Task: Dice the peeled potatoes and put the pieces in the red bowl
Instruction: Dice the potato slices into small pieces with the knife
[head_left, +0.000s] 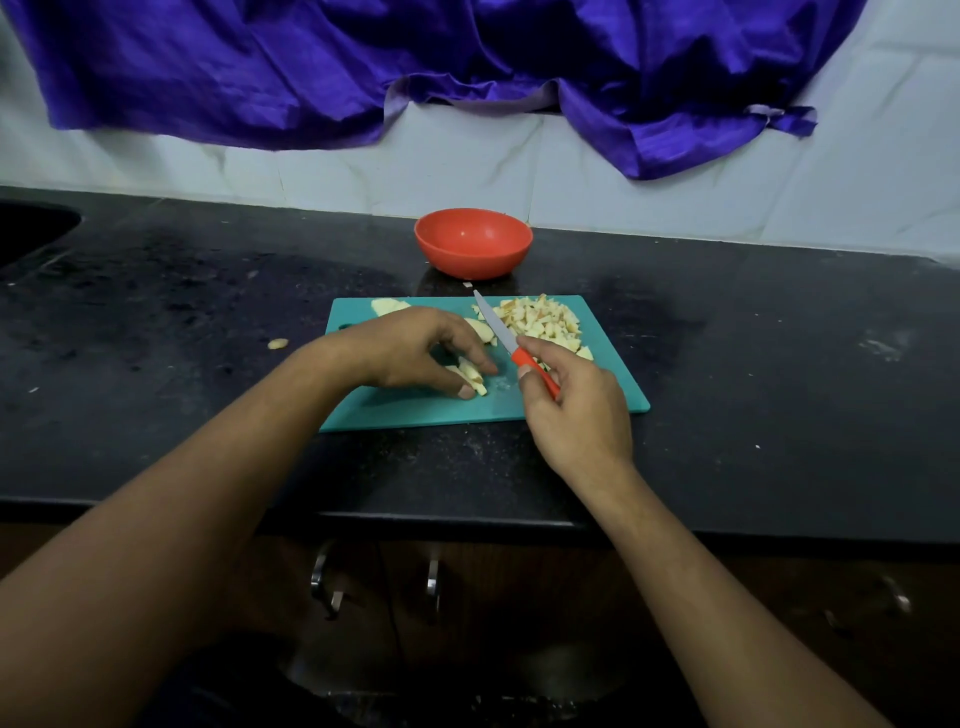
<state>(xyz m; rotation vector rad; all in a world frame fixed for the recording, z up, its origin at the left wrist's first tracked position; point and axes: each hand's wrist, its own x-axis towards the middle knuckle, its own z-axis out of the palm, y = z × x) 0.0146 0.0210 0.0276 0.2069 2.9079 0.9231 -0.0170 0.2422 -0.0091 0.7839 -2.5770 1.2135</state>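
Note:
A teal cutting board (597, 400) lies on the black counter. My left hand (410, 348) curls over a few potato strips (470, 376) near the board's middle and holds them between thumb and fingers. My right hand (576, 410) grips the red handle of a small knife (496, 327), whose blade points up and away over the board. A heap of diced potato (540, 319) sits on the board's far right part. A larger potato piece (389, 306) lies at the board's far left corner. The red bowl (474, 243) stands behind the board, and nothing shows inside it.
One small potato bit (278, 343) lies on the black counter (182, 322) left of the board. A sink edge (36, 228) shows at far left. Blue cloth (467, 62) hangs over the white tiled wall behind. Cabinet handles (431, 582) sit below the counter's front edge.

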